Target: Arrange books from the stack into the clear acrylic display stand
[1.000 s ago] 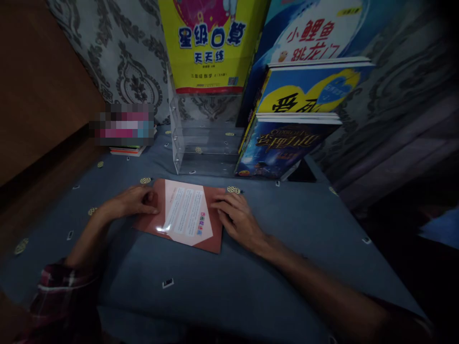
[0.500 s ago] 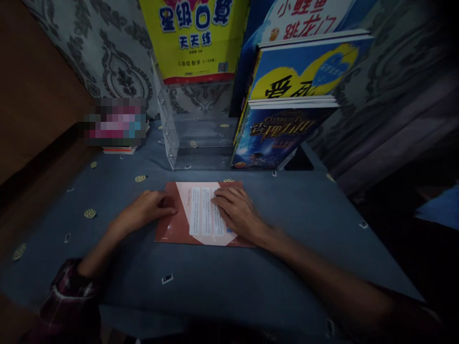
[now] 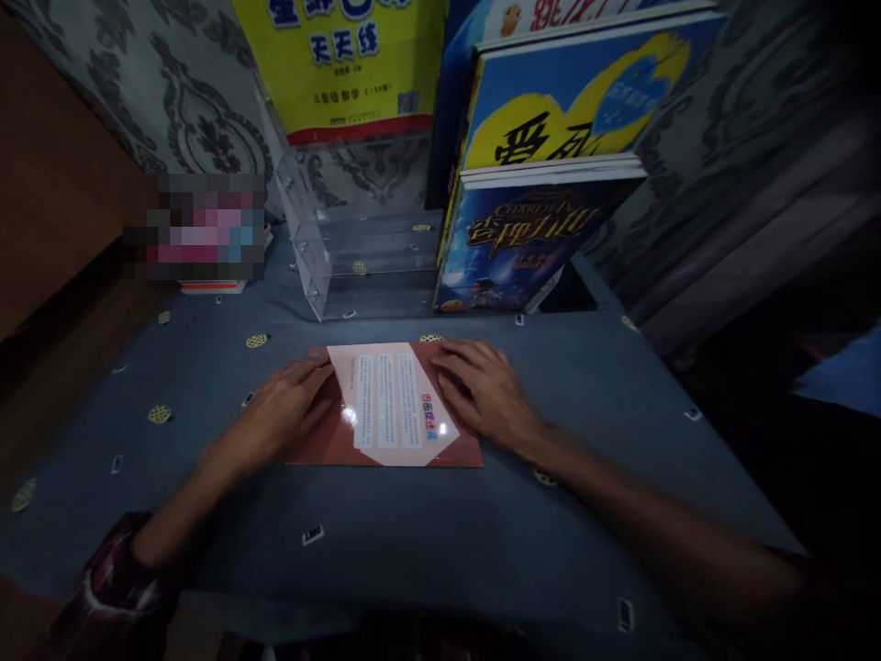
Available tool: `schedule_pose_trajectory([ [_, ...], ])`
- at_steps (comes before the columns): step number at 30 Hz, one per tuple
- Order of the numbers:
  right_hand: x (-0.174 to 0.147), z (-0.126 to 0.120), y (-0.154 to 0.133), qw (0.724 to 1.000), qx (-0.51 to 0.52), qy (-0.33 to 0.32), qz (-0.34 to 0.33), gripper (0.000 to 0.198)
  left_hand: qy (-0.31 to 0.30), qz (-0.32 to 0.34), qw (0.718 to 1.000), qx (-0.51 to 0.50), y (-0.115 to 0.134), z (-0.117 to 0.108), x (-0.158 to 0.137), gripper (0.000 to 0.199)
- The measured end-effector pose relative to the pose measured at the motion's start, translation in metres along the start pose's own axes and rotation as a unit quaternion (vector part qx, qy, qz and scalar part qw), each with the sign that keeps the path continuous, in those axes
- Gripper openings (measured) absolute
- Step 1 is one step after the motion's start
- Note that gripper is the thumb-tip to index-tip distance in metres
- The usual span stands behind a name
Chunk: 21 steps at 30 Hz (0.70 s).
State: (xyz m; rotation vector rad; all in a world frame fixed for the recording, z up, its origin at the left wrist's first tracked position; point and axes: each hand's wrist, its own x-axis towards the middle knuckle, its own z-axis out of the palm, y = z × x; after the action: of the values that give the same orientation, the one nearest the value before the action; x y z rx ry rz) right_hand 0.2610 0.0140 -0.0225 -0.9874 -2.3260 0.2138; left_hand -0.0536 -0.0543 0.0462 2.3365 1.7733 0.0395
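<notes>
A thin reddish-brown book (image 3: 389, 413) with a pale printed panel lies flat on the table, turned sideways to me. My left hand (image 3: 293, 399) rests over its left edge, fingers stretched out onto the cover. On the opposite side, my right hand (image 3: 485, 395) lies at the book's right edge, its fingers spread and touching the cover's upper right part. Neither hand is wrapped round the book. Light glints off the glossy cover.
Behind the book stands a clear acrylic rack (image 3: 313, 285). It bears a yellow workbook (image 3: 351, 83), a blue book with a yellow heart (image 3: 551, 101) and a dark blue book (image 3: 529, 239). A small stack of books (image 3: 213, 286), partly blurred, sits at the back left of the patterned tablecloth (image 3: 385, 532).
My right hand has slid right, off the middle of the book to its right edge, uncovering coloured lettering. My left hand has stretched out more. The camera view has shifted slightly.
</notes>
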Motion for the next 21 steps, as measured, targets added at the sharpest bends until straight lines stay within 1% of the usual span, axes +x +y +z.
schedule_pose_trajectory([
  [1,-0.001,-0.002,0.003,1.0,-0.003,-0.001,0.019,0.031,0.0,0.008,1.0,-0.004,0.001,0.0,0.001,0.047],
  [3,-0.002,-0.005,0.006,0.999,0.002,-0.005,0.035,0.031,-0.002,0.021,1.0,-0.008,0.005,0.0,0.005,0.045],
  [8,0.0,-0.006,0.005,0.999,0.023,0.005,0.029,0.031,-0.016,0.066,0.998,-0.005,0.017,0.001,0.021,0.046],
  [13,0.001,-0.005,0.004,0.999,0.031,0.001,0.027,0.03,-0.03,0.117,0.993,-0.004,0.029,0.002,0.034,0.05],
  [21,0.0,-0.006,0.005,0.997,0.061,0.017,0.04,0.033,-0.041,0.182,0.982,0.011,0.05,0.003,0.054,0.049],
])
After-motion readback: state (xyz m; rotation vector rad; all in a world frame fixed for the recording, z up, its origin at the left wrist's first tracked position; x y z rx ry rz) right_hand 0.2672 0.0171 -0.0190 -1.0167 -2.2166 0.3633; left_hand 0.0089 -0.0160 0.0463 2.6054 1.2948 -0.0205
